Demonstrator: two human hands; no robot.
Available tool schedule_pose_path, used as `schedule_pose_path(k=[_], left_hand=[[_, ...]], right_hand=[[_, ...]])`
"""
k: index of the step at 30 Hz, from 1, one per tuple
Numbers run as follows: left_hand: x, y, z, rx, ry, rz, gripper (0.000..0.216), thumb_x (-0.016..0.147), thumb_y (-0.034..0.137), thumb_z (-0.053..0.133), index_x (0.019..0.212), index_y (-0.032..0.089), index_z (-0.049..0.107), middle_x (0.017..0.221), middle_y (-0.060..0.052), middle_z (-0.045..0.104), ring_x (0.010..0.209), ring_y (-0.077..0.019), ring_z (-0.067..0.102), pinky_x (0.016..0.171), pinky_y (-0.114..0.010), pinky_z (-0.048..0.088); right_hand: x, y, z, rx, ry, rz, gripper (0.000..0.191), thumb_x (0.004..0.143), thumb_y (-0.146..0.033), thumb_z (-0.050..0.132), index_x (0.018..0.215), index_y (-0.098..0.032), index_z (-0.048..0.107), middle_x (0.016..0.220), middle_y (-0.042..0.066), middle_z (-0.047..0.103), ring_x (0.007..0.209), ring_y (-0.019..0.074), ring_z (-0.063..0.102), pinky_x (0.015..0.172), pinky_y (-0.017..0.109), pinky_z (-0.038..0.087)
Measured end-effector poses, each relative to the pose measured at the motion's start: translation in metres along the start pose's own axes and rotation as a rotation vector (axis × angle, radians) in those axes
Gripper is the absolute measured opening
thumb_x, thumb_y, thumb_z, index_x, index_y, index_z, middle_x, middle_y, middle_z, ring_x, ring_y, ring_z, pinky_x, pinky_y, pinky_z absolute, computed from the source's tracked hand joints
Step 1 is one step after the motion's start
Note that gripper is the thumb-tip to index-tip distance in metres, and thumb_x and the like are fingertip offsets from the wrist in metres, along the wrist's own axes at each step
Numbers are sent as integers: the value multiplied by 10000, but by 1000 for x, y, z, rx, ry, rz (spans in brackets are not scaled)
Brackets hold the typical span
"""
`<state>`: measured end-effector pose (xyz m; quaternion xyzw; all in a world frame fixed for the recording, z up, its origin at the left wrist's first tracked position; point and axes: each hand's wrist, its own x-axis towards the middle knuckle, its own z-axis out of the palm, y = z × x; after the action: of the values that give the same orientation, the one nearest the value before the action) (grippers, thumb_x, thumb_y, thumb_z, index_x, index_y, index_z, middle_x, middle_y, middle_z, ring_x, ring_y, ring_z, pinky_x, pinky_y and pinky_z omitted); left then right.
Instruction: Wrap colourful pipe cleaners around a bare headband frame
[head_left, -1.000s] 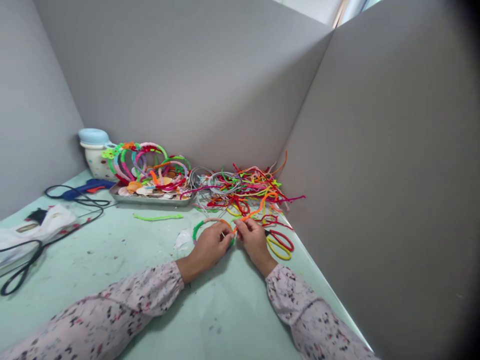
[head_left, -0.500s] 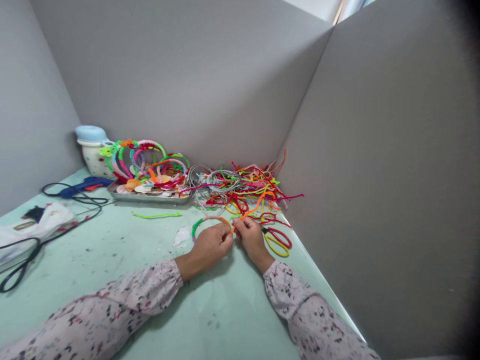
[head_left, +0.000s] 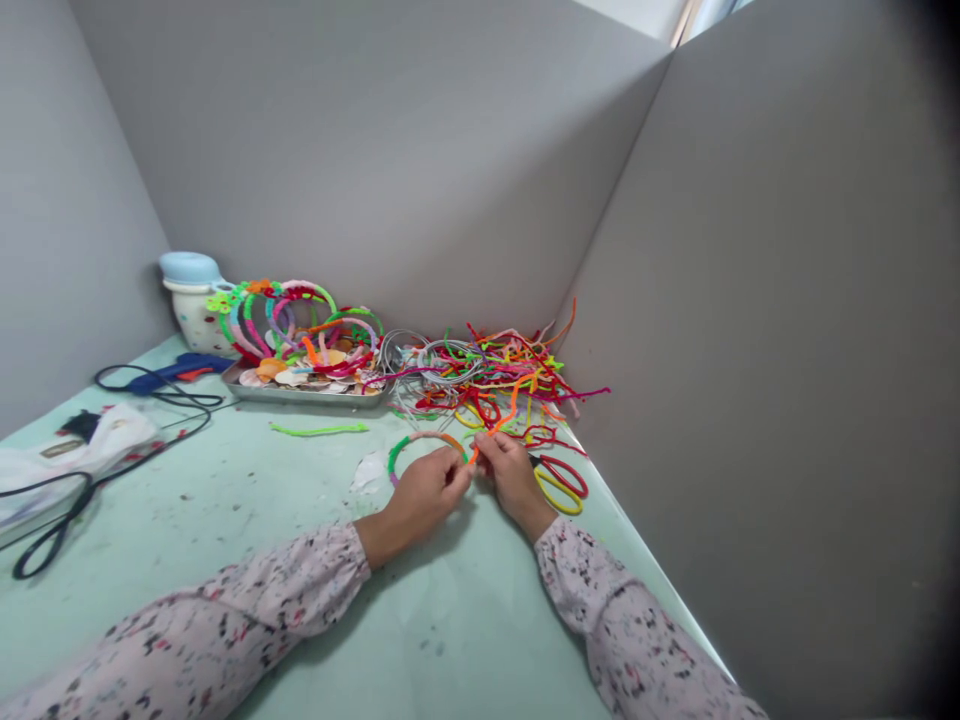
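Note:
My left hand [head_left: 424, 490] is closed round the near side of a headband [head_left: 417, 441] wrapped in green, pink and orange pipe cleaner, which lies on the pale green table [head_left: 247, 500]. My right hand [head_left: 510, 470] pinches an orange pipe cleaner [head_left: 504, 419] right at the band's edge, close to my left fingers. The orange strand runs up and back from my fingers into a tangled heap of coloured pipe cleaners [head_left: 502, 375].
Scissors with red and yellow handles [head_left: 559, 482] lie just right of my right hand. A metal tray [head_left: 307, 392] holds finished headbands [head_left: 285, 315]. A blue-lidded jar [head_left: 189, 300], a blue glue gun [head_left: 169, 372], black cable [head_left: 67, 500], a loose green pipe cleaner [head_left: 319, 430] and bare wire bands [head_left: 424, 365] sit further back. Grey panels wall in the table.
Both hands stay at the headband; the right hand has shifted slightly while working the orange pipe cleaner at the band. The view has wobbled a little.

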<state>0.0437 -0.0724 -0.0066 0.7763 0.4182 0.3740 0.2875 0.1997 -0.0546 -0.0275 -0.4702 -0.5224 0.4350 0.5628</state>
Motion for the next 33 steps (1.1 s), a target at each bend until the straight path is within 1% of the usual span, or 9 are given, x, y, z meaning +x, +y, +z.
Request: schedule_pose_path(k=[3,6,10,14,17,20,26,30,33], left_hand=[[4,-4,-2,-304,-4,-84,309,892,430,417,756,187,552,680,2,563,602,-141,482,573,-251,343],[10,-11,-2,-537,-67,-213,367,869,499,429,792,176,586,702,-7,605,502,-116,471,481,-241,323],[13,-15,-2,-687,-222,-293,351,833,490,502,713,170,581,612,-3,586,437,-89,438,418,-214,276],[12,-16,-2,-793,-273,-331,313,820,450,548,700,163,587,578,-5,568,429,-78,428,419,-201,287],[11,-17,-2,-834,-297,-358,270,797,420,597,725,160,592,612,-7,581,440,-70,438,434,-197,309],[11,-17,-2,-867,-307,-363,239,774,388,638,737,159,582,638,0,586,451,-60,447,437,-188,310],[11,-16,-3,-868,-316,-362,218,767,359,645,777,152,578,628,14,563,446,-51,432,416,-179,281],[10,-16,-3,-847,-329,-375,226,763,363,645,790,150,572,630,18,562,444,-47,418,416,-179,275],[10,-14,-3,-807,-338,-358,234,759,363,645,805,144,575,627,22,563,439,-44,405,415,-176,268]], right_hand=[[4,4,-3,77,32,-5,354,795,-530,615,725,-183,618,517,-46,509,487,103,435,502,234,333],[3,4,-3,63,40,-22,366,786,-540,620,706,-183,621,512,-48,505,486,100,422,498,235,323],[-3,-1,2,-22,8,-42,372,786,-522,627,646,-178,605,527,-47,504,498,97,414,506,238,324],[-7,-7,6,-86,6,-55,369,791,-493,631,600,-181,585,531,-44,511,504,99,415,509,241,326],[-8,-9,7,-86,-8,-79,368,796,-484,627,589,-185,573,533,-45,504,514,101,416,517,239,334],[-7,-7,6,-43,-10,-80,329,789,-479,637,641,-187,602,543,-49,500,518,100,415,519,235,336],[-2,-4,1,228,24,-18,299,775,-477,644,814,-182,675,560,-43,512,494,92,426,497,227,334],[0,-7,-1,328,65,8,255,733,-432,700,782,-187,652,556,-50,511,478,80,409,469,213,313],[2,-7,-2,330,98,4,241,728,-413,714,730,-187,632,549,-54,501,481,74,407,467,207,304]])
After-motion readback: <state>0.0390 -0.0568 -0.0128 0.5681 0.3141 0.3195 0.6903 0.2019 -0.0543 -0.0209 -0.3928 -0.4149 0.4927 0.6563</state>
